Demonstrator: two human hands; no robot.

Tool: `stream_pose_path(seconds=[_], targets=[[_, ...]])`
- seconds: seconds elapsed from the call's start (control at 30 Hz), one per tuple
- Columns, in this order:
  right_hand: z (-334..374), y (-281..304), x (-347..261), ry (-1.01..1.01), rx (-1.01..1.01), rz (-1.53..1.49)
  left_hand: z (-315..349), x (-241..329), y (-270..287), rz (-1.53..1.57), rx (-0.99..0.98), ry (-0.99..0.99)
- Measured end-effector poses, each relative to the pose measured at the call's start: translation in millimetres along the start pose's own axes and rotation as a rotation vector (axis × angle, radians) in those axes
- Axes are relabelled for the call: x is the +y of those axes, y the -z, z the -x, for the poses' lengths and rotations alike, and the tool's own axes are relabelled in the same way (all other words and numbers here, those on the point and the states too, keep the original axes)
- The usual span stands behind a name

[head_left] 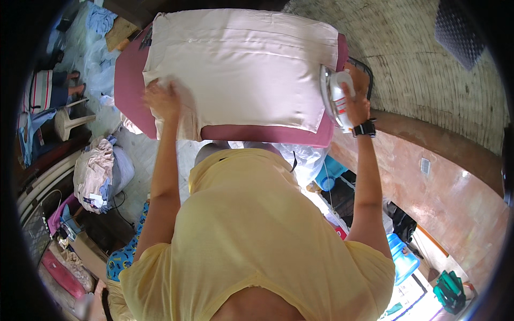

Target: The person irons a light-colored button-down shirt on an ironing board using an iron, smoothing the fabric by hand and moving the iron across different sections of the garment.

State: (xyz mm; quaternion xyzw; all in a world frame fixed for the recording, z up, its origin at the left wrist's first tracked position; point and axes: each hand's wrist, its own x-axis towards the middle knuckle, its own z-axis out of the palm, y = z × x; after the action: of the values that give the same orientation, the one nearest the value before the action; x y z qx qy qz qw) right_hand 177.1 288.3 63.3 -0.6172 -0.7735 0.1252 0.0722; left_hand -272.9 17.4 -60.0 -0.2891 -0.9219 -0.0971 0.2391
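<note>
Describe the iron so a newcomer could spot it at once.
Find the pink board spread with pale cloth. At the board's right end, the right hand grips the iron. Unlike the soft cloth beside it, it's rigid, white and shiny silver.

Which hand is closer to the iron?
Right. The right hand holds the iron; the left hand is across the cream cloth, near its left edge.

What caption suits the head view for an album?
Right hand grips an iron; left hand over pale cloth on a pink board.
</note>
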Motion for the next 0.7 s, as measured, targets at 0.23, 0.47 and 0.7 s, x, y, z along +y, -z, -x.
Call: stream_pose_path(seconds=[0.23, 0.47, 0.7], targets=[[52, -44, -18, -0.13, -0.126, -0.308, 79, 150, 32, 0.74, -0.433, -0.699], [153, -56, 42, -0.161, 0.014, -0.347, 92, 162, 30, 0.631, -0.447, -0.695], [39, -89, 19, -0.107, 0.357, -0.362, 92, 168, 32, 0.576, -0.441, -0.71]])
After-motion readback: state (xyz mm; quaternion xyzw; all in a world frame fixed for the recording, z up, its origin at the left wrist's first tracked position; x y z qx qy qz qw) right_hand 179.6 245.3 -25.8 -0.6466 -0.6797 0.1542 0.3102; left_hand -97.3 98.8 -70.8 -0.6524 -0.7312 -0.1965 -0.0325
